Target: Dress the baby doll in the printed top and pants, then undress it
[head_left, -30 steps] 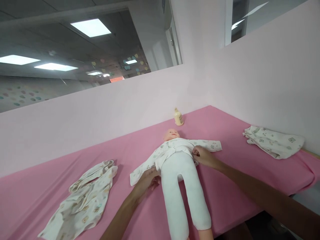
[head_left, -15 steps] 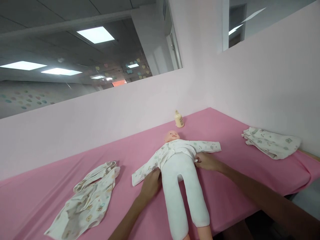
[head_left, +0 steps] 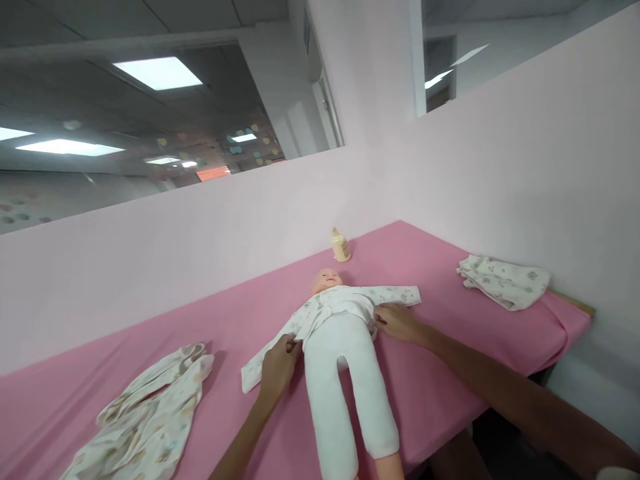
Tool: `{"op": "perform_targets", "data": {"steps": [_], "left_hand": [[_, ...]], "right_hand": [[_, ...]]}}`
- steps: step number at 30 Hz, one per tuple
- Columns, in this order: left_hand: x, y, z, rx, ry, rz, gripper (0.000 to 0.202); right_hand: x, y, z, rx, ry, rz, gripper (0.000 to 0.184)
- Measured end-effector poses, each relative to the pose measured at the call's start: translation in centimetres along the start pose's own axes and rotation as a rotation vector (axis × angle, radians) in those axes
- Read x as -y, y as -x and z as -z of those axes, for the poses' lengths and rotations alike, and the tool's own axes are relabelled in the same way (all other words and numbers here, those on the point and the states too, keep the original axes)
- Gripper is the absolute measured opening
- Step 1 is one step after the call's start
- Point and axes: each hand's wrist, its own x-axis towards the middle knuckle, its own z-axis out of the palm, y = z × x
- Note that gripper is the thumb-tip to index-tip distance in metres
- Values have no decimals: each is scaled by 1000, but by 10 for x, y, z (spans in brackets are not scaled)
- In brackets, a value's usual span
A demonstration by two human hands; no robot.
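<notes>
A baby doll (head_left: 327,279) lies on its back on the pink-covered table, its head toward the wall and both arms spread out. It wears a white patterned baby shirt (head_left: 313,317) and plain white pants (head_left: 334,347). At the doll's waist on the left, my left hand (head_left: 279,367) is closed, pinching the lower edge of the shirt. My right hand (head_left: 399,323) is closed at the opposite side of the waist, its fingertips on the shirt's hem there. Parts of the fingers on both hands are hidden from view.
A patterned white baby garment (head_left: 145,417) lies spread at the left of the pink sheet (head_left: 240,300). Another folded patterned garment (head_left: 505,281) rests at the right by the wall. Behind the doll's head stands a cream pump bottle (head_left: 341,246). Pink-white walls border the table.
My left hand has come out from beside the doll's hip, up to the shirt edge. My right hand has turned and lifted slightly at the waist. The camera view has shifted to the right.
</notes>
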Motion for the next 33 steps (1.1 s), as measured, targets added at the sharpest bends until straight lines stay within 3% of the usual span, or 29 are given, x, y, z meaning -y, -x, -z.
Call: {"op": "perform_targets", "data": {"steps": [3, 5, 8, 11, 14, 18, 21, 24, 26, 29, 31, 33], "left_hand": [[-7, -8, 3, 8, 330, 100, 21], [-10, -12, 3, -54, 370, 132, 30], [-12, -17, 1, -127, 164, 123, 43], [-14, -17, 1, -115, -88, 73, 46], [-19, -12, 4, -116, -186, 48, 44], [-27, 3, 15, -164, -168, -41, 42], [-43, 20, 22, -175, -35, -100, 43], [-80, 45, 28, -70, 191, -169, 43], [-113, 64, 32, 9, 318, -256, 49], [-157, 90, 39, 122, 457, -340, 63], [-174, 101, 43, 151, 526, -444, 55], [-178, 106, 46, 169, 543, -581, 32]], "right_hand": [[-13, -3, 11, -37, 79, -109, 13], [-27, 2, 26, -108, 184, -208, 15], [-55, 24, 59, -181, 492, -347, 20], [-86, 54, 96, -141, 757, -544, 28], [-110, 74, 128, -76, 728, -736, 29], [-119, 74, 162, -122, 605, -761, 24], [-97, 61, 180, -315, 333, -706, 30], [-44, 52, 186, -511, -332, -493, 33], [3, 52, 182, -417, -626, -337, 35], [72, 59, 168, -183, -740, -189, 36], [104, 67, 157, -65, -750, -73, 36], [122, 74, 148, -25, -715, 37, 35]]}}
